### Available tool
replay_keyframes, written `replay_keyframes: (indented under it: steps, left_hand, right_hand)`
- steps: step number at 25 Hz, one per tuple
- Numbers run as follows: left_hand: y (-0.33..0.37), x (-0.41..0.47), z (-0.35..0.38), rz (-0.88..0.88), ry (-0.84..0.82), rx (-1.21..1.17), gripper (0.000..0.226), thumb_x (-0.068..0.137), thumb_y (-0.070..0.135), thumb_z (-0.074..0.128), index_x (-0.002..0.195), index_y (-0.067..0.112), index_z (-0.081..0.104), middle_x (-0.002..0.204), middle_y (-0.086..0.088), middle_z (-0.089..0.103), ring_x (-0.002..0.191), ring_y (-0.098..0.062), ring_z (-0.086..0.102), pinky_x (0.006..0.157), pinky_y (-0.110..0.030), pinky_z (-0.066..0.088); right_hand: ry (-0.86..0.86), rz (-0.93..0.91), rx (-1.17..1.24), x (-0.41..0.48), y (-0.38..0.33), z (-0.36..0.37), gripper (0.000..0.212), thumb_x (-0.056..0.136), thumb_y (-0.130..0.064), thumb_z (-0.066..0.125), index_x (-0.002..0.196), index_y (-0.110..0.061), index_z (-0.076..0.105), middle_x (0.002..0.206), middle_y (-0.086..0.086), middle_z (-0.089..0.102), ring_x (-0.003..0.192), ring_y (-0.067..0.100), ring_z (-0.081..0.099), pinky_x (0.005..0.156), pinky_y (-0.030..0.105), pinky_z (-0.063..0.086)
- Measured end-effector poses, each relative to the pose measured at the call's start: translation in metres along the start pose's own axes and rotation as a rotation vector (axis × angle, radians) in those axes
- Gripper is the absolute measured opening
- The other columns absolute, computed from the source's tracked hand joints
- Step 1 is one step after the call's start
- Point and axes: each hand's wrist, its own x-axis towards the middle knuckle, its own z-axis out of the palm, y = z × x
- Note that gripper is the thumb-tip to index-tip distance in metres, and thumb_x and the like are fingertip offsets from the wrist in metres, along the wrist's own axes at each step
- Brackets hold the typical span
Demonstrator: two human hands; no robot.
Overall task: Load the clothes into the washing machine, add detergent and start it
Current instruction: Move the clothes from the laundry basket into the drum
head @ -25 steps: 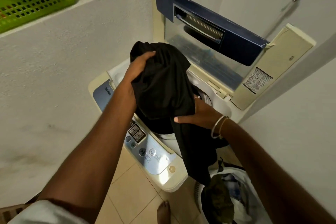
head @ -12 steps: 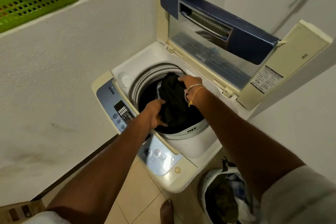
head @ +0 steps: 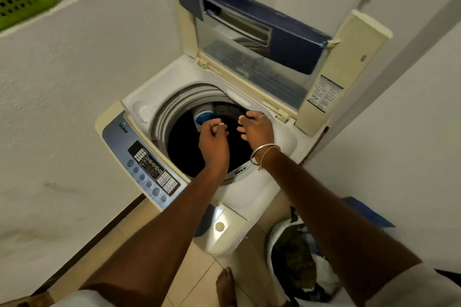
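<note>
The top-loading washing machine (head: pixel 264 184) stands with its lid (head: pixel 294 40) raised against the back wall. Inside the drum (head: pixel 184 149) everything is black; the dark garment cannot be told apart from the shadow. Both my hands hover over the drum opening. My left hand (head: pixel 214 138) has its fingers curled into a loose fist with nothing visible in it. My right hand (head: pixel 255 129), with bangles on the wrist, has relaxed, slightly spread fingers and is empty. A white laundry basket (head: pixel 270 238) at the lower right holds an olive garment (head: pixel 293 257) and other clothes.
The control panel (head: pixel 149 168) runs along the machine's left front edge. A blue filter (head: pixel 204 117) shows on the drum's far wall. White walls close in on both sides. A green basket (head: pixel 20 0) sits on the left ledge. My bare foot (head: pixel 225 284) is on the tiles.
The black garment went from held above the machine, down into the drum. Both hands have let go of it and risen to the drum's opening.
</note>
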Motion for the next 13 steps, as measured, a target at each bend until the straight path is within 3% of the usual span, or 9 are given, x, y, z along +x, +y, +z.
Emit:
replay_keyframes:
  steps: [3,6,9,13]
  left_hand:
    - [0.008,-0.042,0.028,0.332,-0.017,0.071,0.013,0.101,0.021,0.051,0.111,0.019,0.059,0.099,0.003,0.066,0.093,-0.012,0.065,0.085,-0.037,0.056]
    - [0.01,-0.098,0.058,0.516,-0.083,0.079,0.017,0.103,0.022,0.048,0.116,0.013,0.056,0.105,-0.001,0.065,0.098,-0.013,0.063,0.084,-0.027,0.053]
    - [-0.016,-0.147,0.093,0.567,-0.241,0.183,0.017,0.103,0.02,0.047,0.116,0.013,0.056,0.105,0.003,0.062,0.097,-0.007,0.06,0.082,-0.02,0.05]
    - [-0.089,-0.182,0.128,0.501,-0.473,0.357,0.017,0.105,0.025,0.046,0.111,0.016,0.059,0.1,0.006,0.061,0.093,-0.005,0.06,0.082,-0.023,0.052]
  right_hand:
    - [0.082,-0.277,-0.043,-0.038,-0.005,-0.042,0.015,0.093,-0.022,0.064,0.107,-0.015,0.064,0.088,0.004,0.074,0.081,0.016,0.072,0.077,0.026,0.058]
    - [0.208,-0.456,-0.143,-0.074,0.011,-0.094,0.008,0.095,-0.026,0.064,0.101,-0.02,0.062,0.093,-0.005,0.071,0.082,0.008,0.069,0.076,0.021,0.057]
    - [0.363,-0.427,-0.248,-0.095,0.049,-0.154,0.008,0.094,-0.029,0.064,0.097,-0.022,0.062,0.089,-0.01,0.067,0.079,-0.003,0.064,0.075,0.007,0.051]
    - [0.415,-0.24,-0.267,-0.102,0.116,-0.229,0.014,0.094,-0.03,0.064,0.094,-0.016,0.066,0.077,-0.006,0.067,0.074,0.006,0.066,0.072,0.023,0.057]
